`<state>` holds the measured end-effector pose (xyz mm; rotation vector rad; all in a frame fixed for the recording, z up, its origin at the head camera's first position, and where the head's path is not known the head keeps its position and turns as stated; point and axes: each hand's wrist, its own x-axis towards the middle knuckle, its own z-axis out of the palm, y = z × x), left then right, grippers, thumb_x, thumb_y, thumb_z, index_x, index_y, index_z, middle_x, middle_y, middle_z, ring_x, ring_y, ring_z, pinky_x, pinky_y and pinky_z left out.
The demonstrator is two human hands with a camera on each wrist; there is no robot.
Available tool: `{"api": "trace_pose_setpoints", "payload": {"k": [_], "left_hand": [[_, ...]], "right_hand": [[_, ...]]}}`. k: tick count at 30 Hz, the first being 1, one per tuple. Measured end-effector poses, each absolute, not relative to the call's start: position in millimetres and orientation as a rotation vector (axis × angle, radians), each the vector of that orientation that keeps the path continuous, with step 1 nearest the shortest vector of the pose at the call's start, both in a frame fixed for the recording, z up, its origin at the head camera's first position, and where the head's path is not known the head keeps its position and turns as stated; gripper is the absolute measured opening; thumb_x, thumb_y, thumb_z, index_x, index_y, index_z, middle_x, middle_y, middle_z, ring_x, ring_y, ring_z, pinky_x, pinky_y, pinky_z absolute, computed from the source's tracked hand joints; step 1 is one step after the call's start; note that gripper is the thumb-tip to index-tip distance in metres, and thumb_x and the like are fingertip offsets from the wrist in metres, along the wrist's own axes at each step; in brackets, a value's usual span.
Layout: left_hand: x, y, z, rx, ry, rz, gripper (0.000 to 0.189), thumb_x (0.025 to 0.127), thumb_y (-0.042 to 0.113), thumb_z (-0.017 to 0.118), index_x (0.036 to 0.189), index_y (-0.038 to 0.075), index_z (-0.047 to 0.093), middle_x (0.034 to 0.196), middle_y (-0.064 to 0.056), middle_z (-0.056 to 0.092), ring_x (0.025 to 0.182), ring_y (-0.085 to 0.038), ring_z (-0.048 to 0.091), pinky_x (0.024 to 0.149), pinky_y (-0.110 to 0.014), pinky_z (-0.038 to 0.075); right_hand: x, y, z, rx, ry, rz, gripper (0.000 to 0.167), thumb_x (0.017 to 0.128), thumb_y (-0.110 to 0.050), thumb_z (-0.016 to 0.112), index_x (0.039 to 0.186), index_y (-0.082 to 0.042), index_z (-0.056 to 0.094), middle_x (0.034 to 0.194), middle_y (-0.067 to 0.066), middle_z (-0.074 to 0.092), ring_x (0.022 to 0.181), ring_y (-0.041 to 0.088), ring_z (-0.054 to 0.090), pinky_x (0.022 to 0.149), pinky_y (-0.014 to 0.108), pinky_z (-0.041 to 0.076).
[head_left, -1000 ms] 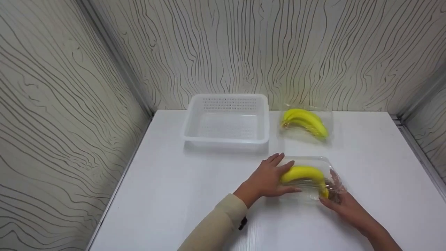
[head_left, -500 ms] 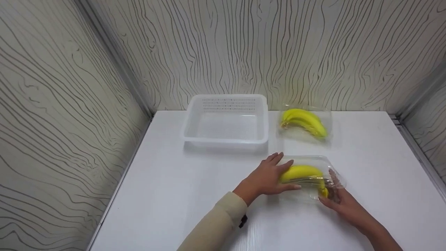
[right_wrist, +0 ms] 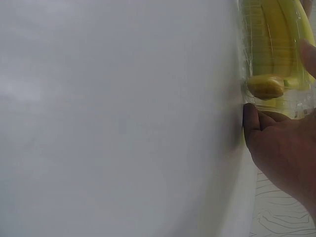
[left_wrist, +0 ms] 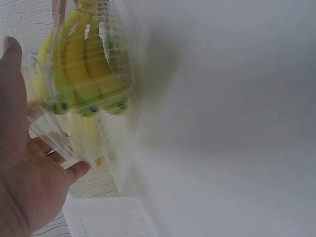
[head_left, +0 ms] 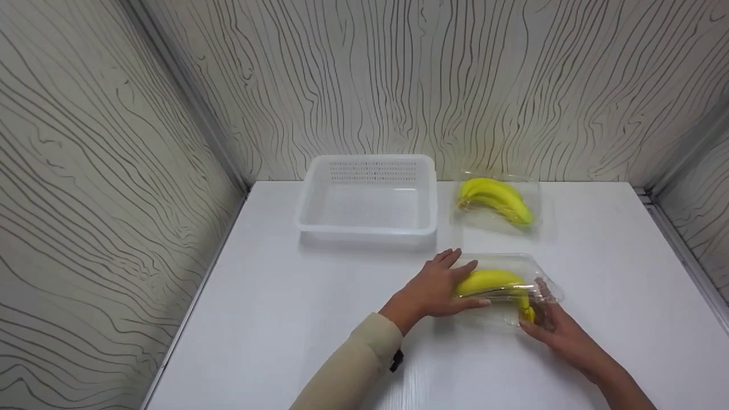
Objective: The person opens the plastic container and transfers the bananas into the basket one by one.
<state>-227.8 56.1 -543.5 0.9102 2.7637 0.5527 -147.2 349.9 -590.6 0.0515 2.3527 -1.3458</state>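
In the head view, a clear plastic clamshell box (head_left: 507,261) holding yellow bananas (head_left: 492,280) lies on the table between both hands. My left hand (head_left: 431,289) rests over the box's left end, fingers spread and thumb stretched along the near side. From the left wrist view, several banana tips (left_wrist: 89,94) show through the ribbed plastic. My right hand (head_left: 561,330) grips the box's near right corner, thumb in front and fingers behind, seen through the plastic. The right wrist view has its curled fingers (right_wrist: 252,118) against the box near the banana stem (right_wrist: 266,86).
A white perforated basket (head_left: 367,230) stands at the back of the white table (head_left: 273,319). To its right lies another clear box (head_left: 535,196) with bananas (head_left: 495,196) inside. Wood-patterned walls (head_left: 376,80) rise behind and at the sides.
The plastic edge by my right hand has risen slightly in the head view. Both hands keep nearly the same place on the box; basket and second box stay put.
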Motion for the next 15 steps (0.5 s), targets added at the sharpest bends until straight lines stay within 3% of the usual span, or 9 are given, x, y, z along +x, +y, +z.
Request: {"api": "trace_pose_setpoints", "payload": {"k": [5, 15], "left_hand": [[-229.6, 55.1, -543.9, 0.91, 2.764, 0.553, 0.085, 0.093, 0.086, 0.05, 0.165, 0.041, 0.038, 0.178, 0.001, 0.029, 0.166, -0.023, 0.029, 0.132, -0.049, 0.034], [-231.6, 56.7, -544.3, 0.911, 2.755, 0.557, 0.085, 0.093, 0.086, 0.049, 0.165, 0.041, 0.038, 0.178, 0.002, 0.029, 0.166, -0.023, 0.029, 0.133, -0.047, 0.033]], "right_hand": [[-145.8, 347.2, -590.4, 0.021, 2.371, -1.38, 0.109, 0.106, -0.041, 0.066, 0.166, -0.036, -0.025, 0.176, 0.03, 0.0, 0.162, 0.056, 0.004, 0.128, 0.074, 0.01], [-145.6, 349.6, -589.7, -0.002, 2.376, -1.392, 0.107, 0.107, -0.039, 0.065, 0.168, -0.036, -0.023, 0.176, 0.031, 0.002, 0.162, 0.056, 0.007, 0.127, 0.07, 0.013]]}}
